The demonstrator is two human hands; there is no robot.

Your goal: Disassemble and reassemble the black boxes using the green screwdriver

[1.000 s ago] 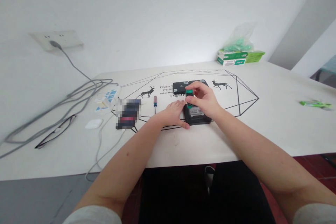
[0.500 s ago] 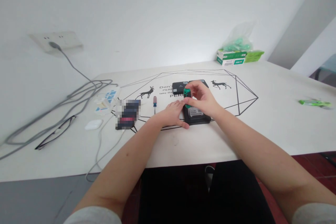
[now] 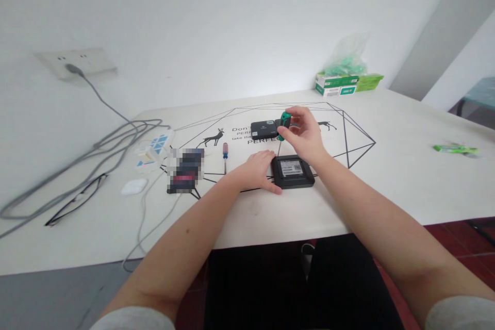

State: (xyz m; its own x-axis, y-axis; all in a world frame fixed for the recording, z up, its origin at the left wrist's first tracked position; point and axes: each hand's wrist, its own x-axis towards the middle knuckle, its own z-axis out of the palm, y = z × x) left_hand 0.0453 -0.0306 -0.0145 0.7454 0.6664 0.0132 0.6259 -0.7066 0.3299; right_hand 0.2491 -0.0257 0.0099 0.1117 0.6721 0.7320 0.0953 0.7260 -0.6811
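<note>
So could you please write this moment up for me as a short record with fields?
Setting: white table printed with a deer and line pattern, against a white wall
Left hand: flat on the table, touching the left edge of the black box
Right hand: fingers closed on the green screwdriver, held upright with its tip at the box's far left corner
Nearby: second screwdriver, another black box, glasses, power strip, green cartons
</note>
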